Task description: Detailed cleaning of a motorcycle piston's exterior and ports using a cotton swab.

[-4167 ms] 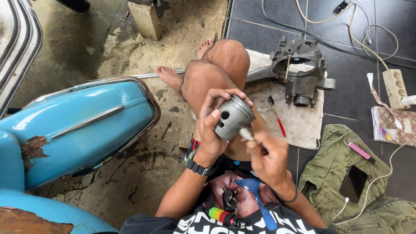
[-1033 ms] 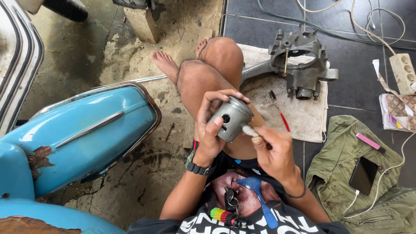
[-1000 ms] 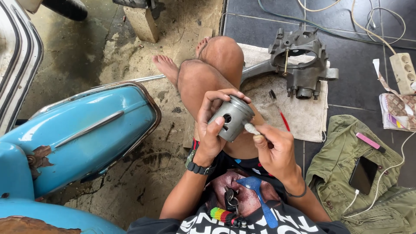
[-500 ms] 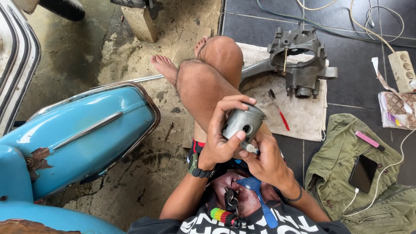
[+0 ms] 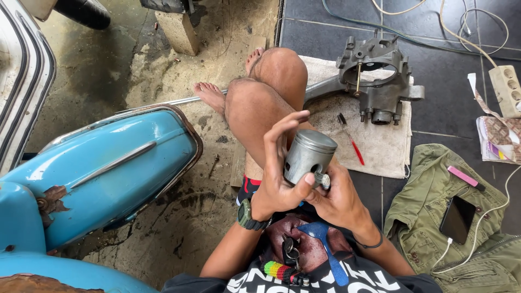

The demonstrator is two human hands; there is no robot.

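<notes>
Left hand wrapped around grey metal piston, right hand pinching small pin at piston's lower side, both just above bent knee.

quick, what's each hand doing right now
Left hand: closed around the piston, holding it up.
Right hand: partly closed under the piston, fingertips on a small part at its side.

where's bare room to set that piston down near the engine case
Bare cloth lies below the engine case, right of the red-handled tool. Dark tile between the case and the power strip is bare too. The green jacket is crowded with a phone, cable and pink stick. Both hands, left hand and right hand, hold the piston.
</notes>
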